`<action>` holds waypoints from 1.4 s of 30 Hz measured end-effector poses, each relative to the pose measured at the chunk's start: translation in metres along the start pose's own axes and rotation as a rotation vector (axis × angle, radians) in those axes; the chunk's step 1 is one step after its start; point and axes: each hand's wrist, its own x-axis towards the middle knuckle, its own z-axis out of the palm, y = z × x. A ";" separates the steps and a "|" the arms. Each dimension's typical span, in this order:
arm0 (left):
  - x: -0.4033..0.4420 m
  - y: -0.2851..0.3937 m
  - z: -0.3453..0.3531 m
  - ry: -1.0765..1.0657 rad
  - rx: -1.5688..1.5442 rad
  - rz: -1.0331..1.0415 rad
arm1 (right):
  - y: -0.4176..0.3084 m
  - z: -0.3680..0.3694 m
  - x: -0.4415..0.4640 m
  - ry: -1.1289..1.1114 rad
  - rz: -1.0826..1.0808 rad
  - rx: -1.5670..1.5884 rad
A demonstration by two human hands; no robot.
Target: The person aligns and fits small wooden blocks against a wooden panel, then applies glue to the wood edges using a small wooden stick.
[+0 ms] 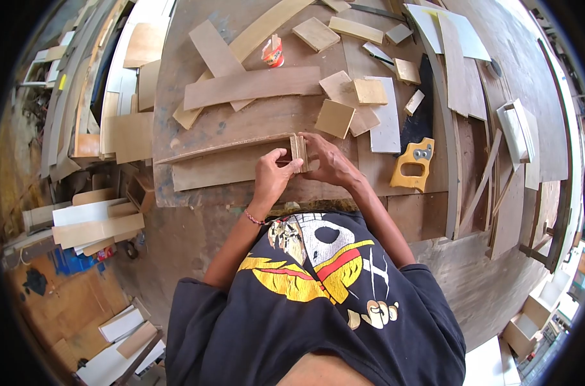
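My left hand (272, 175) and my right hand (331, 163) meet at the near side of the workbench. Between them stands a small layered plywood block (298, 153), gripped from both sides by fingers and thumbs. The block is at the right end of a long thin wooden strip (228, 147), which runs left along the bench. Whether block and strip touch, I cannot tell. A flat board (212, 170) lies just in front of that strip, its right end hidden by my left hand. Parts of my right fingers are hidden behind the block.
A handsaw with a yellow handle (413, 166) lies to the right. Beyond my hands are crossed wooden strips (254, 87), a small red-and-white cup (274, 53) and several plywood offcuts (335, 118). Long boards (459, 71) lie at the right; stacked panels (130, 138) stand at the left.
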 end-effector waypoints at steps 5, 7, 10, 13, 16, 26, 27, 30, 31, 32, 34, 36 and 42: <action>-0.001 0.011 0.001 0.010 -0.078 -0.014 | -0.003 -0.003 0.003 -0.059 0.088 0.037; -0.002 0.011 0.001 0.021 -0.088 -0.013 | -0.002 -0.003 0.004 -0.099 0.140 0.062; 0.000 0.009 -0.001 0.005 -0.081 0.014 | 0.004 -0.001 0.004 -0.112 0.122 -0.012; 0.000 0.010 -0.002 0.002 -0.061 0.021 | 0.009 0.001 0.005 -0.075 0.063 -0.010; 0.001 0.007 -0.003 -0.020 0.037 0.050 | 0.009 0.001 0.005 -0.112 0.100 0.071; 0.005 -0.005 0.000 0.007 0.060 0.136 | 0.011 0.006 0.002 -0.062 0.107 0.083; 0.004 -0.001 0.000 -0.010 0.032 0.115 | 0.010 0.005 0.001 -0.074 0.133 0.095; 0.002 0.006 0.000 0.010 -0.039 0.050 | 0.012 0.006 0.000 -0.036 0.088 0.093; 0.002 0.005 0.001 0.017 -0.022 0.073 | 0.011 0.006 0.000 -0.027 0.070 0.080; 0.002 0.004 0.001 0.010 -0.023 0.076 | 0.009 0.005 0.000 -0.021 0.074 0.077; 0.004 0.003 0.001 0.026 0.004 0.084 | 0.003 0.002 0.002 -0.057 0.062 0.045; 0.004 0.004 0.000 0.022 0.013 0.082 | -0.001 0.000 0.000 -0.025 0.022 -0.036; 0.004 0.005 0.000 0.004 -0.009 0.057 | 0.015 0.006 0.000 -0.041 0.138 0.015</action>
